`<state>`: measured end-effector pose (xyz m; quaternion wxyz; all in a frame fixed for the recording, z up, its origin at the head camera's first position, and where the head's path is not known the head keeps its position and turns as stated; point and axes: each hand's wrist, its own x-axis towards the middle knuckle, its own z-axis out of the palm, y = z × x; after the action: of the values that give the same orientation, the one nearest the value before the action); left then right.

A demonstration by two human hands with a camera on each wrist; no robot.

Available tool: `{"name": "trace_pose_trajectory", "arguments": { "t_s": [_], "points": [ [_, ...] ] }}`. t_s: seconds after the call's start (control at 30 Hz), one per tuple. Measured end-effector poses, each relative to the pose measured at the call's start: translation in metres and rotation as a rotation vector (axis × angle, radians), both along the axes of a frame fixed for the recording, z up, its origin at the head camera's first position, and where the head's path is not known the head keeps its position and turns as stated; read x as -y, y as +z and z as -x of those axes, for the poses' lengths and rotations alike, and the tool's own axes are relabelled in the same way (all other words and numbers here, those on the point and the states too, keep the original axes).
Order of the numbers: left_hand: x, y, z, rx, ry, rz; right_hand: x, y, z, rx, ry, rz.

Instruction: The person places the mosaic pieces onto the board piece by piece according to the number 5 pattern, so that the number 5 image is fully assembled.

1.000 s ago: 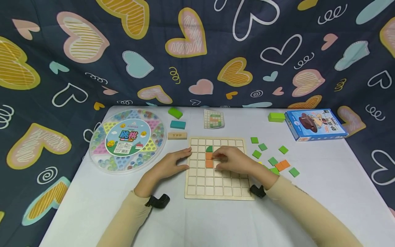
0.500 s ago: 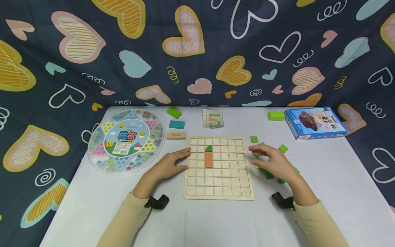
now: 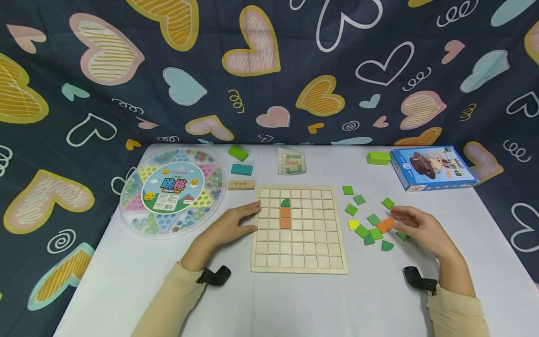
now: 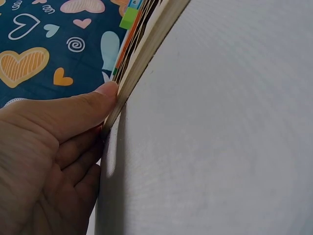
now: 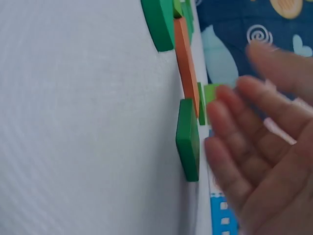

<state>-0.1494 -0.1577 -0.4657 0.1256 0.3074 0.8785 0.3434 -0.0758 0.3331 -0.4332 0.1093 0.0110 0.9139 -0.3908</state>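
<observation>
My left hand (image 3: 233, 223) rests at the left edge of a wooden grid board (image 3: 300, 265); in the left wrist view its thumb (image 4: 98, 105) touches that edge. One green rounded tile (image 3: 285, 203) and two orange square tiles (image 3: 285, 218) sit in a column of the board's cells. To the right, my right hand (image 3: 423, 229) hovers by a pair of loose orange tiles (image 3: 383, 226). Its fingers (image 5: 230, 115) look extended and hold nothing in the right wrist view. A green tile (image 5: 188, 142) lies just below them. Several green tiles (image 3: 373, 219) and a yellow tile (image 3: 353, 225) lie around.
A round marble-game board (image 3: 138, 223) is at the left. Behind the grid board lie a pattern card (image 3: 291, 162), a wooden block (image 3: 241, 185), a teal block (image 3: 242, 169) and a green block (image 3: 238, 153). A blue box (image 3: 433, 168) and another green block (image 3: 378, 158) stand back right.
My right hand has moved right, from over the grid board to the loose tiles. My left hand stays at the board's edge. The column of tiles looks unchanged.
</observation>
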Motion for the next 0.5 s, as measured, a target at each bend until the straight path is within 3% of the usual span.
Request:
{"name": "trace_pose_trajectory", "arguments": {
  "t_s": [0.17, 0.5],
  "points": [
    [0.000, 0.000, 0.000, -0.002, -0.001, 0.005, -0.008, -0.009, 0.000, 0.030, 0.008, -0.007],
    [-0.001, 0.002, 0.000, -0.004, -0.006, 0.003, -0.009, -0.018, 0.002, -0.041, 0.019, -0.090]
  ]
}}
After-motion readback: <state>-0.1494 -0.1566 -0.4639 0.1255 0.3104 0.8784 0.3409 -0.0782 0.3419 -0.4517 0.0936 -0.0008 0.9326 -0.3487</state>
